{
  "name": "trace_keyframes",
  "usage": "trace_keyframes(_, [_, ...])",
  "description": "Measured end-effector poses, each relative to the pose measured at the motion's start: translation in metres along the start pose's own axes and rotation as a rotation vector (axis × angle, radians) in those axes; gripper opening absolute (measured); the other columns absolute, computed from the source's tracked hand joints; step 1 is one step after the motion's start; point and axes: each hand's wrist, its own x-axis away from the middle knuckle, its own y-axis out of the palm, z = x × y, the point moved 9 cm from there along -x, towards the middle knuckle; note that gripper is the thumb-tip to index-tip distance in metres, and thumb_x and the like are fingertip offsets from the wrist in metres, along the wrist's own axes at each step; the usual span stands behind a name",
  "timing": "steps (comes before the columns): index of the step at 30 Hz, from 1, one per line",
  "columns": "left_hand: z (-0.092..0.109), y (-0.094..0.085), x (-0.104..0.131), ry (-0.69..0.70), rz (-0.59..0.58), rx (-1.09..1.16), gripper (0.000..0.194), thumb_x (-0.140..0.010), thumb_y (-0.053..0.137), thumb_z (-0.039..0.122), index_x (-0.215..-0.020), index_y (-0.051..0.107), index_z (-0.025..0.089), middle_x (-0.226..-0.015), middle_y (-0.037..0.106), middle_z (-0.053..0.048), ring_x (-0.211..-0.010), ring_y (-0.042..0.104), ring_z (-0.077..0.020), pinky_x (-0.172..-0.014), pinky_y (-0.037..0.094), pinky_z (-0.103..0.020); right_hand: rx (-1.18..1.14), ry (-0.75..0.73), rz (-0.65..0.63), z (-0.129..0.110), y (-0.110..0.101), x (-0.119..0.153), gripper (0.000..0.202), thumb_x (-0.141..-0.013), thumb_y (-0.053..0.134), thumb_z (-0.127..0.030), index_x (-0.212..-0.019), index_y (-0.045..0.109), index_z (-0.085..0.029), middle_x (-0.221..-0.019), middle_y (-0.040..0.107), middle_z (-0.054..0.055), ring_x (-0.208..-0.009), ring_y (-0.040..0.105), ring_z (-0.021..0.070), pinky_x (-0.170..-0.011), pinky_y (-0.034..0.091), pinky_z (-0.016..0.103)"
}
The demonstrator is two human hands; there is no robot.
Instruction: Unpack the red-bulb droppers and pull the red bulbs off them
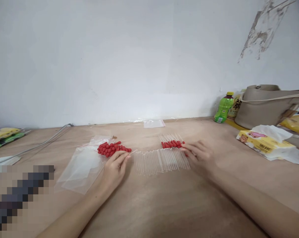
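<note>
My left hand (117, 164) is closed in a pinch on a thin clear tube (133, 152), which points to the right. Beside its fingertips lies a heap of red rubber dropper bulbs (110, 149). A row of clear dropper tubes (155, 162) lies side by side between my hands. Behind its right end are several droppers with red bulbs (171, 144), their thin tubes pointing away from me. My right hand (200, 153), slightly blurred, has its fingertips pinched at the right end of that group. Red shows beneath those fingers, partly hidden.
Clear zip bags (77, 168) lie under and beside the bulb heap; another small bag (154, 123) is near the wall. On the right stand a green bottle (223, 108), a beige bag (260, 107) and a tissue pack (265, 143). A grey cable (45, 142) runs along the left.
</note>
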Motion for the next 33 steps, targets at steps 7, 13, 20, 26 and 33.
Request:
trace_keyframes(7, [-0.025,0.019,0.001,-0.208,-0.174,-0.090,0.027,-0.086,0.038,0.024,-0.104,0.058,0.018,-0.079,0.053,-0.002,-0.075,0.056,-0.0155,-0.070,0.048,-0.028,-0.044,0.689,-0.110,0.129,0.018,0.028,0.035,-0.071,0.057,-0.048,-0.082,0.063,-0.016,-0.068,0.060,0.003,-0.060,0.055,0.0153,-0.056,0.041,0.027])
trace_keyframes(13, [-0.029,0.022,0.004,-0.230,-0.151,-0.095,0.022,-0.082,0.042,0.021,-0.097,0.058,0.018,-0.082,0.055,-0.003,-0.072,0.056,-0.0151,-0.064,0.047,-0.027,-0.048,0.840,-0.176,0.160,0.026,0.044,0.025,-0.067,0.058,-0.037,-0.079,0.060,-0.015,-0.068,0.062,0.004,-0.055,0.054,0.0132,-0.052,0.040,0.025])
trace_keyframes(20, [-0.021,0.028,0.002,-0.151,-0.153,-0.079,0.016,-0.082,0.045,0.023,-0.080,0.060,0.018,-0.078,0.058,-0.002,-0.069,0.058,-0.0146,-0.062,0.047,-0.026,-0.100,0.817,-0.300,0.148,0.037,0.044,0.021,-0.065,0.055,-0.029,-0.078,0.065,-0.016,-0.068,0.065,0.004,-0.053,0.054,0.0120,-0.049,0.039,0.022])
trace_keyframes(26, [-0.007,0.032,0.001,-0.080,-0.201,-0.051,0.020,-0.081,0.048,0.030,-0.078,0.064,0.018,-0.091,0.065,-0.005,-0.082,0.062,-0.0176,-0.073,0.050,-0.029,-0.111,0.773,-0.371,0.133,0.040,0.040,0.019,-0.065,0.054,-0.029,-0.075,0.066,-0.017,-0.068,0.065,0.003,-0.056,0.055,0.0125,-0.049,0.039,0.021])
trace_keyframes(33, [-0.010,0.034,0.003,-0.107,-0.250,-0.047,0.026,-0.081,0.048,0.037,-0.085,0.066,0.018,-0.101,0.065,-0.006,-0.090,0.062,-0.0193,-0.076,0.051,-0.030,-0.180,0.691,-0.408,0.114,0.046,0.035,0.017,-0.063,0.058,-0.033,-0.067,0.056,-0.016,-0.061,0.060,0.001,-0.054,0.052,0.0107,-0.048,0.037,0.019])
